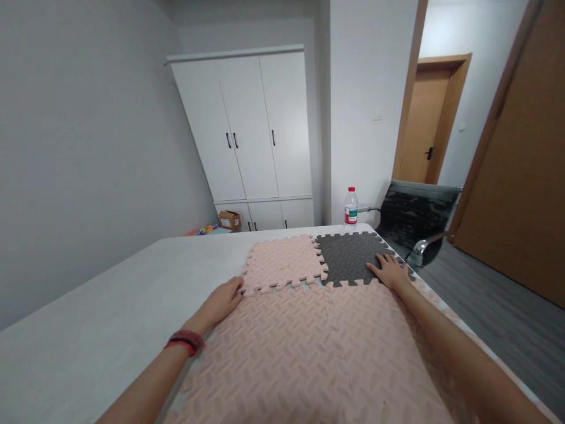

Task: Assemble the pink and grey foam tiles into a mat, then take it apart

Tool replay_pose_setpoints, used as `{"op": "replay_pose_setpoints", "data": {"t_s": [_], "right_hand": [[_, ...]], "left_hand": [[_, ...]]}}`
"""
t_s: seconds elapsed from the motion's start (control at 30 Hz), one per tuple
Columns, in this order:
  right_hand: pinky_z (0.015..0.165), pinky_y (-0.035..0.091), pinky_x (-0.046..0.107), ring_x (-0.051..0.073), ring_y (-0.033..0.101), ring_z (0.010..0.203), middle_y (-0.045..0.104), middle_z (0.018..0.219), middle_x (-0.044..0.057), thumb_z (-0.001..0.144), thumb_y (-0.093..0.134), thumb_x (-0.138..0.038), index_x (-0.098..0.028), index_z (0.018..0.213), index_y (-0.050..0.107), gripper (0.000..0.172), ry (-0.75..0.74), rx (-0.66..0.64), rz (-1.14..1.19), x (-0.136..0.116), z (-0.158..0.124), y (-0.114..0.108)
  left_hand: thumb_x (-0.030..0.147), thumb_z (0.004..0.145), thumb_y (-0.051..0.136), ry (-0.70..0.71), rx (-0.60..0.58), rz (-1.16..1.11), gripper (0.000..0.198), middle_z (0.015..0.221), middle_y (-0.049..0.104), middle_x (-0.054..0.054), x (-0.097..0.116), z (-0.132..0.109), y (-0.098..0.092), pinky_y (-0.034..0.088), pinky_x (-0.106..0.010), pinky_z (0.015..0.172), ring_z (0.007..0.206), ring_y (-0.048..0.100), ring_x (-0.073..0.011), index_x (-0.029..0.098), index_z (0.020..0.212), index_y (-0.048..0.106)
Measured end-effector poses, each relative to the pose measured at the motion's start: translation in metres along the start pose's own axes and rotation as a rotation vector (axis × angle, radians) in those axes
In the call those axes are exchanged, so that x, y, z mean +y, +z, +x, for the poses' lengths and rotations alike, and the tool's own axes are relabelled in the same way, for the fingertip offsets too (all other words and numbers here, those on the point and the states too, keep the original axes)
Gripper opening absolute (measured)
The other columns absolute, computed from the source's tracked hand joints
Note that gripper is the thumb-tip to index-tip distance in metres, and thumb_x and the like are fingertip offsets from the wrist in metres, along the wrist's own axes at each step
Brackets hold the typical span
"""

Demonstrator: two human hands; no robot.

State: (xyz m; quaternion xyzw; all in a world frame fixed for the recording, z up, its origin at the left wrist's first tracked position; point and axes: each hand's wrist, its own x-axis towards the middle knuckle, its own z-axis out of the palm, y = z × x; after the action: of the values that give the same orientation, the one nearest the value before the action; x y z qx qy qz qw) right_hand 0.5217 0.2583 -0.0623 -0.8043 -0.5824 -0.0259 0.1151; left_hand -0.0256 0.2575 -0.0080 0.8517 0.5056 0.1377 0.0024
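My left hand (227, 297) is at the near left corner of the far pink foam tile (282, 259), its fingers together and closed on the tile's edge; the thumb is hard to make out. My right hand (389, 272) lies palm down with fingers spread on the dark grey foam tile (346, 256), near its right edge. The two far tiles sit side by side with interlocking teeth along their borders. Closer to me are joined pink foam tiles (286, 347) with a raised pattern. A narrow uneven gap shows between the far pink tile and the nearer ones.
The tiles lie on a white table (132, 294). A plastic bottle (351, 209) with a red cap stands at its far right corner. Beyond are a black chair (419, 212), a white wardrobe (247, 129), a cardboard box (230, 220) and colourful small items (205, 230).
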Motion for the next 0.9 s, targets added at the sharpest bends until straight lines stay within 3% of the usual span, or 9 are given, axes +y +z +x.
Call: {"op": "replay_pose_setpoints", "data": {"t_s": [0.27,0.5,0.6,0.73,0.83,0.9], "right_hand": [[0.102,0.015,0.06,0.03,0.021,0.134,0.031,0.146,0.011,0.083,0.022,-0.07,-0.024,0.14,0.034,0.074,0.004,0.0,-0.004,-0.001,-0.001,-0.001],[0.101,0.017,0.06,0.032,0.023,0.133,0.033,0.145,0.013,0.084,0.025,-0.069,-0.023,0.138,0.036,0.072,-0.002,0.009,0.01,-0.001,-0.003,-0.005],[0.103,0.017,0.057,0.031,0.028,0.131,0.034,0.143,0.015,0.086,0.033,-0.061,-0.019,0.133,0.043,0.064,-0.043,0.075,0.017,-0.006,-0.009,-0.016],[0.102,0.024,0.044,0.026,0.038,0.123,0.044,0.134,0.015,0.089,0.039,-0.039,-0.016,0.119,0.054,0.041,-0.234,0.11,0.133,-0.045,-0.025,-0.034],[0.095,0.032,0.037,0.022,0.047,0.112,0.054,0.122,0.01,0.092,0.032,-0.04,-0.021,0.105,0.061,0.037,-0.329,0.065,0.226,-0.099,-0.04,-0.034],[0.096,0.032,0.039,0.022,0.047,0.113,0.054,0.123,0.009,0.092,0.032,-0.044,-0.021,0.105,0.061,0.039,-0.352,0.048,0.27,-0.137,-0.048,-0.026]], "left_hand": [[0.027,0.089,0.031,0.085,-0.009,-0.076,0.02,0.104,0.054,-0.006,-0.026,-0.006,0.008,0.041,-0.032,0.087,0.096,0.053,-0.0189,0.021,0.104,0.043],[0.029,0.09,0.031,0.08,0.004,-0.071,0.021,0.104,0.054,-0.006,-0.027,-0.01,0.01,0.042,-0.032,0.085,0.095,0.054,-0.0193,0.022,0.105,0.042],[0.028,0.089,0.03,0.062,0.006,-0.045,0.019,0.098,0.055,-0.005,-0.02,-0.01,0.008,0.043,-0.031,0.081,0.089,0.055,-0.0192,0.022,0.101,0.043],[0.024,0.088,0.03,0.032,0.029,0.008,0.016,0.089,0.056,-0.006,-0.01,-0.01,0.006,0.042,-0.032,0.076,0.081,0.055,-0.0197,0.021,0.093,0.044],[0.024,0.088,0.029,0.017,0.04,0.048,0.016,0.088,0.058,-0.007,-0.005,-0.01,0.005,0.042,-0.033,0.076,0.081,0.056,-0.0205,0.021,0.093,0.044],[0.022,0.088,0.029,0.006,0.045,0.079,0.018,0.088,0.059,-0.008,-0.004,-0.011,0.004,0.042,-0.034,0.077,0.082,0.056,-0.0213,0.02,0.093,0.046]]}}
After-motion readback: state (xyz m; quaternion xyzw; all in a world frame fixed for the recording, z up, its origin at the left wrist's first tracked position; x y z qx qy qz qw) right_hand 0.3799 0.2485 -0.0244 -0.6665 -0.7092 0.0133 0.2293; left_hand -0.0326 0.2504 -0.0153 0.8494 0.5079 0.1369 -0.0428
